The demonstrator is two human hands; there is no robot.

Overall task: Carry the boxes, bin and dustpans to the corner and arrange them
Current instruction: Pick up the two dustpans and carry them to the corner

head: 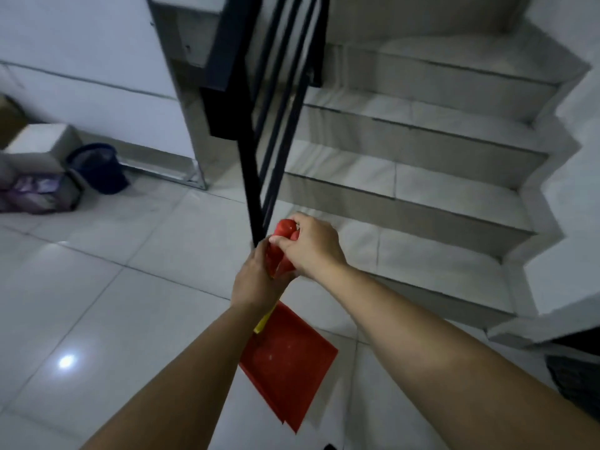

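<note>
Gripping red dustpans (287, 362), both hands.

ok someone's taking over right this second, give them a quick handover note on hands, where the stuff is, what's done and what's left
Left hand: closed on the red dustpan handles, lower down.
Right hand: closed on the same handles near the top.
Red dustpans: hanging from the handles above the tiled floor, at the foot of the stairs by the black railing. There look to be two pans stacked; the edges are hard to separate.
Done: boxes and the blue bin already sit together against the wall at far left.
Left: carry the dustpans over to that group and set them in place.
</note>
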